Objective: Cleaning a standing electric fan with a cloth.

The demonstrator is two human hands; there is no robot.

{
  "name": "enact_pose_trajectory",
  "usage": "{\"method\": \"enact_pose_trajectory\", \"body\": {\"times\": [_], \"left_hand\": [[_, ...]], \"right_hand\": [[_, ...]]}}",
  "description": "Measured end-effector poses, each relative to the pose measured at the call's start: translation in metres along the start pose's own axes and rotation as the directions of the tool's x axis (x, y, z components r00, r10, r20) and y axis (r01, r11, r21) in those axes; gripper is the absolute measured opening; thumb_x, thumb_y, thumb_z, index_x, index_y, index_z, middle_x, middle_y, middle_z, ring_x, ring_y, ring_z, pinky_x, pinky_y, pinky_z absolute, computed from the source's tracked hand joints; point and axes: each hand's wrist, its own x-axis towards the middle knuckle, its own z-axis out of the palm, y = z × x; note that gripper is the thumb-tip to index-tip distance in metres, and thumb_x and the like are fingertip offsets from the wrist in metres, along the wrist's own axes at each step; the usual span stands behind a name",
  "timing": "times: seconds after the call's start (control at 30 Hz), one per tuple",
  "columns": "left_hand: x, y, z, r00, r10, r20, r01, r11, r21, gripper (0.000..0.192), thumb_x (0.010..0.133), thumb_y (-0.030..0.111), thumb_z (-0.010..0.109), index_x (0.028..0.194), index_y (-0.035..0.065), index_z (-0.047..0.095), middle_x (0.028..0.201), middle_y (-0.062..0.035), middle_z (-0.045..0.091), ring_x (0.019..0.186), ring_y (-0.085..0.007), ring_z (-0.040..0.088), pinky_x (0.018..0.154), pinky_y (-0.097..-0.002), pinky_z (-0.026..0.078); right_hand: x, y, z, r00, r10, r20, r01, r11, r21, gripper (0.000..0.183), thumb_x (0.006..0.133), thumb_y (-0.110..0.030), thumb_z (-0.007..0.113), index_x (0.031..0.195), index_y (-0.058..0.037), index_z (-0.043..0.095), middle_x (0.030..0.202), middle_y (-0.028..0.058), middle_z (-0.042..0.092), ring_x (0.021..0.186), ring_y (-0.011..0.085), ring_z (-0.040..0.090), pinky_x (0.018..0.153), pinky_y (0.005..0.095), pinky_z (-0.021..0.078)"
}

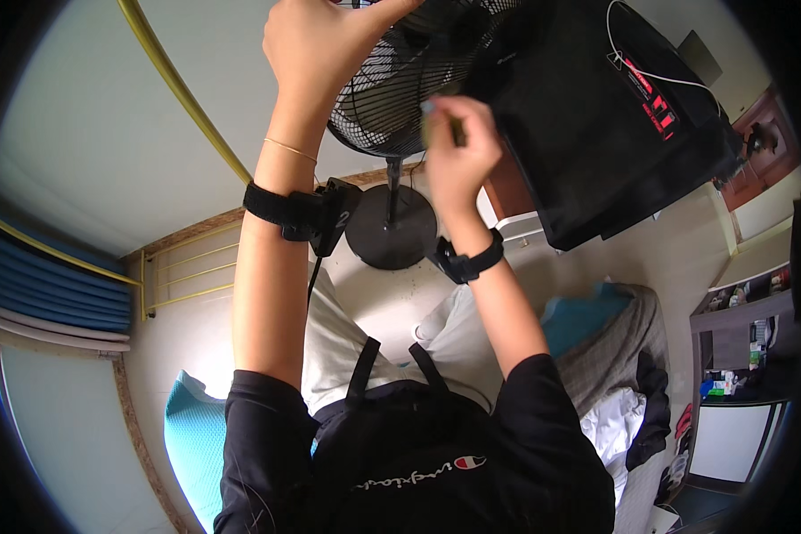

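Note:
A black pedestal fan [390,87] with a wire grille stands before me, on a round black base [390,230]. My left hand [327,40] is raised at the near left side of the grille, its thumb reaching across towards the upper part. The top of the picture cuts off the other fingers, so its grip is hidden. In front of the lower right of the grille is my right hand [464,150], blurred, with the fingers curled in. A small bluish spot shows at its fingertips; whether it holds something is unclear. Both wrists wear black straps.
A large black flat-sided object [574,133] with a red label and a white cable [674,81] stands close at right. Yellow metal rails [180,93] run at left, near rolled blue padding [53,274]. Cloths [614,354] lie at lower right beside shelves [741,300].

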Motion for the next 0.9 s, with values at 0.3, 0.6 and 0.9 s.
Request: {"method": "enact_pose_trajectory", "body": {"times": [0.3,0.6,0.9], "left_hand": [[0.002,0.000,0.006,0.998,0.043,-0.038,-0.043,0.999,0.005,0.070,0.073,0.045,0.085,0.118,-0.0017,0.060,0.090,-0.0158,0.073,0.080,-0.0243,0.073,0.071,-0.0355,0.057],[-0.001,0.008,0.002,0.999,-0.032,-0.022,0.034,0.995,0.090,0.072,0.071,0.047,0.085,0.117,-0.0027,0.060,0.086,-0.0171,0.072,0.078,-0.0257,0.073,0.068,-0.0358,0.056],[-0.004,0.006,0.011,0.994,0.049,-0.101,-0.038,0.994,0.107,0.072,0.070,0.046,0.085,0.116,-0.0028,0.060,0.085,-0.0175,0.071,0.075,-0.0279,0.072,0.067,-0.0367,0.056]], "right_hand": [[-0.003,0.010,0.000,0.997,0.034,-0.067,-0.035,0.999,-0.013,0.010,0.083,0.003,0.073,0.091,-0.0020,0.072,0.088,0.0081,0.071,0.086,0.0218,0.068,0.080,0.0318,0.0521],[-0.008,0.015,-0.014,0.965,0.261,0.018,-0.261,0.953,0.154,0.017,0.087,0.006,0.068,0.103,0.0017,0.067,0.098,0.0078,0.073,0.090,0.0139,0.067,0.082,0.0279,0.0533],[-0.016,0.010,-0.009,0.973,0.223,0.053,-0.229,0.957,0.179,0.019,0.085,0.007,0.070,0.103,0.0035,0.065,0.097,0.0098,0.071,0.087,0.0149,0.068,0.082,0.0285,0.0541]]}}
